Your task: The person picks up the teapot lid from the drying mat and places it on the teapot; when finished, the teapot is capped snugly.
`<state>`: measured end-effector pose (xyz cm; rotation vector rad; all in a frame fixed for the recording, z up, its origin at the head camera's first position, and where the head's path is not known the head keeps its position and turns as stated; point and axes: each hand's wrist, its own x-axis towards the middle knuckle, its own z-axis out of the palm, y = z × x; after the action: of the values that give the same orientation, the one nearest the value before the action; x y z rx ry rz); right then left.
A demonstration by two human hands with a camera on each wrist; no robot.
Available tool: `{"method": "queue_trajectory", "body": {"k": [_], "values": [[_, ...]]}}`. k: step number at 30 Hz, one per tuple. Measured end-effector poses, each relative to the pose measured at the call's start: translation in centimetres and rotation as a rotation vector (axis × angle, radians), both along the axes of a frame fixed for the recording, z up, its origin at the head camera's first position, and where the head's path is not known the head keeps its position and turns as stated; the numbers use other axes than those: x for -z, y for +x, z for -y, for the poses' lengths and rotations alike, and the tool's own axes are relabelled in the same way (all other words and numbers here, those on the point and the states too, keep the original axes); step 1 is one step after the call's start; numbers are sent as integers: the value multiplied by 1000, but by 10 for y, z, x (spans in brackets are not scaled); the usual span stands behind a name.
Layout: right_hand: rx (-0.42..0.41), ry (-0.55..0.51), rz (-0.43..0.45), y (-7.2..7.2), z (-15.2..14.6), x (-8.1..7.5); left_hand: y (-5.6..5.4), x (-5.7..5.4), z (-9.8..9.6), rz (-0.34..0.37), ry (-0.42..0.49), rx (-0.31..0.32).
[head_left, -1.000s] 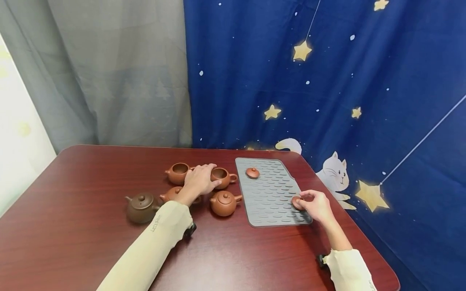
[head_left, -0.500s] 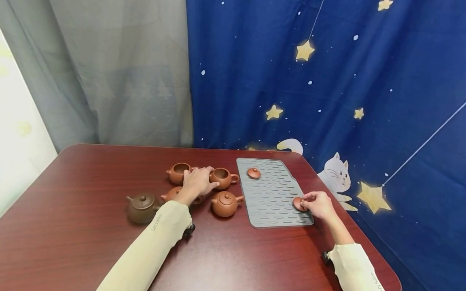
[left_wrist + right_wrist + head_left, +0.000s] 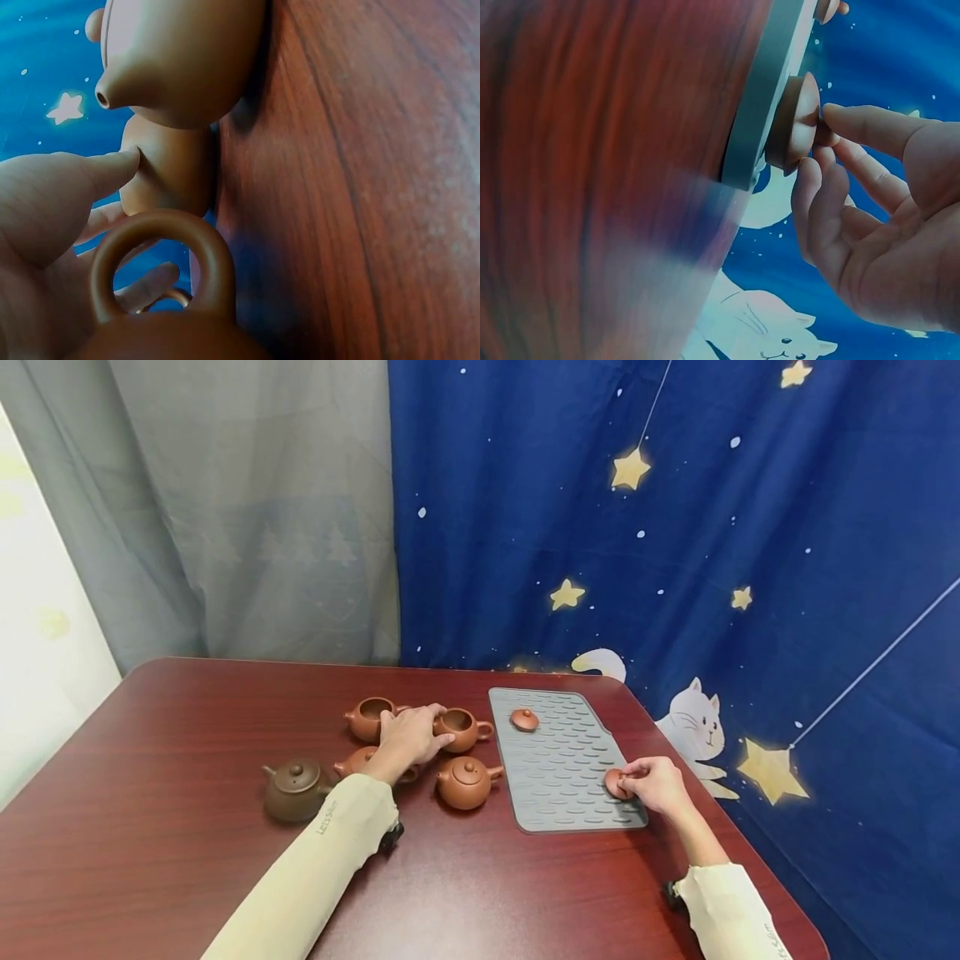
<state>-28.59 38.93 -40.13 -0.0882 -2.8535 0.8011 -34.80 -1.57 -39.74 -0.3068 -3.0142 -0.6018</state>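
Note:
My left hand [image 3: 411, 737] grips the spout side of a reddish-brown clay teapot [image 3: 465, 732] without a lid, thumb in front and fingers behind. The left wrist view shows the thumb [image 3: 116, 169] against the teapot's body [image 3: 169, 184]. A second lidless teapot [image 3: 367, 720] stands just left of that hand. Over at the right, my right hand [image 3: 656, 783] pinches the knob of a clay lid [image 3: 614, 783] on the grey ridged mat [image 3: 558, 777]. In the right wrist view, the lid [image 3: 799, 131] sits by the mat's edge, its knob between thumb and fingers.
A lidded teapot [image 3: 463, 785] stands near the mat's left edge. Another lidded one [image 3: 352, 762] is partly hidden under my left forearm. A dark brown teapot [image 3: 292, 793] stands farther left. Another lid [image 3: 524, 720] lies on the mat's far part. Curtains hang behind the table.
The lid at my right hand shows more of its top than a second ago, as if set flatter. My left hand stays at the same teapot. The view has shifted slightly.

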Motion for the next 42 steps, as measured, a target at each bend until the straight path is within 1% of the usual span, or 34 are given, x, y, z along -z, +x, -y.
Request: {"method": "queue_trajectory", "body": {"k": [4, 7, 12, 19, 24, 31, 37, 42], "values": [[-12, 5, -28, 1, 4, -1, 0, 0, -1, 1, 14, -14], [-19, 4, -46, 2, 8, -1, 0, 1, -1, -1, 5, -20], [-3, -5, -60, 3, 16, -3, 0, 0, -1, 2, -28, -23], [6, -38, -95, 1, 30, -7, 0, -4, 0, 17, -19, -48], [29, -62, -112, 0, 43, -11, 0, -4, 1, 29, -24, -51], [17, -90, -113, -1, 60, -13, 0, -2, 0, 32, -23, -60], [13, -107, -127, -2, 75, -15, -1, 2, -2, 20, -11, -59], [-1, -132, -147, -3, 87, -18, -2, 3, -2, 15, -7, -69]]}}
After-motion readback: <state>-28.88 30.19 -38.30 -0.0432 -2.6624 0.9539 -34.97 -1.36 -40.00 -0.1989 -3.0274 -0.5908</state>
